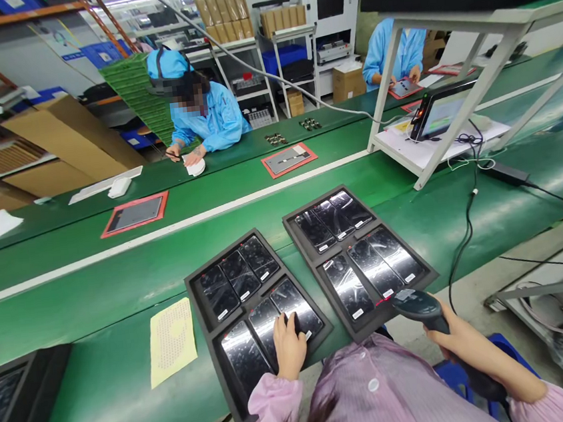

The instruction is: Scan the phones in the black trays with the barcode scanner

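Observation:
My right hand is wrapped round the handle of a dark barcode scanner. The scanner's head hangs over the near edge of the right foam tray; a red light line shows near a label on a phone there. That black tray holds two rows of glossy dark phones with small white labels. In the left foam tray, of the same kind, my left hand rests with fingers extended on the near row. Its fingertips touch the phones around the middle one and the right one.
A yellow perforated sheet lies left of the trays on the green bench. Another dark tray is at far left. A white-framed stand carries a tablet, with cables hanging. Two co-workers in blue sit across the belt, which carries red-edged pads.

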Motion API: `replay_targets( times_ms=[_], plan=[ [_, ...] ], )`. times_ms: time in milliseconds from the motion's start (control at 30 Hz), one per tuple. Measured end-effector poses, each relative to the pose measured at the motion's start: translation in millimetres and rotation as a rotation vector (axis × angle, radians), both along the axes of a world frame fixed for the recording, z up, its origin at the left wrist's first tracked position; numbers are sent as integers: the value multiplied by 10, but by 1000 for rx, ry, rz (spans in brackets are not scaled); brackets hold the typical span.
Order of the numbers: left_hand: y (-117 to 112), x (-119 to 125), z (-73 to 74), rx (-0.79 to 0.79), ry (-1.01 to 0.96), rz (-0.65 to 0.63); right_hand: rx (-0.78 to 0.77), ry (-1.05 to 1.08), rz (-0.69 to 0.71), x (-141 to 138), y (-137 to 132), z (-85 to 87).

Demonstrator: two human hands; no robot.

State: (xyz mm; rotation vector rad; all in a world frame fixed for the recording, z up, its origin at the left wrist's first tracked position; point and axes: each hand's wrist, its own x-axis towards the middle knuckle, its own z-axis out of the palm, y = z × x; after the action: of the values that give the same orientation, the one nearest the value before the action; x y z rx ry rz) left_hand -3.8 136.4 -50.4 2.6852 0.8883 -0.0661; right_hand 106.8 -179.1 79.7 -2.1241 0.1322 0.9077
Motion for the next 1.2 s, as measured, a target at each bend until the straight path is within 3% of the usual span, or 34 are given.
replay_targets(
  times_ms=[167,233,400,567,700,933,1100,1200],
  plan=[
    [-69,32,26,62,-13,-12,43,-55,33,-8,71,213],
    [-131,79,52,50,-45,-85,88,-82,45,-8,62,262],
    [-339,308,217,-19,-40,-344,60,-118,-22,127,-74,285],
    [-447,443,367,39,22,-381,20,-147,-49,307,-248,317],
    [-453,334,318,52,22,-420,14,-136,1,374,-313,339],
    [-446,153,279,30,28,-399,68,-117,12,468,-346,353],
    [-469,246,254,-22,-74,-250,108,-85,13,633,-357,290],
    [-549,370,258,-133,-121,-164,138,-73,8,882,-192,238]
  ],
)
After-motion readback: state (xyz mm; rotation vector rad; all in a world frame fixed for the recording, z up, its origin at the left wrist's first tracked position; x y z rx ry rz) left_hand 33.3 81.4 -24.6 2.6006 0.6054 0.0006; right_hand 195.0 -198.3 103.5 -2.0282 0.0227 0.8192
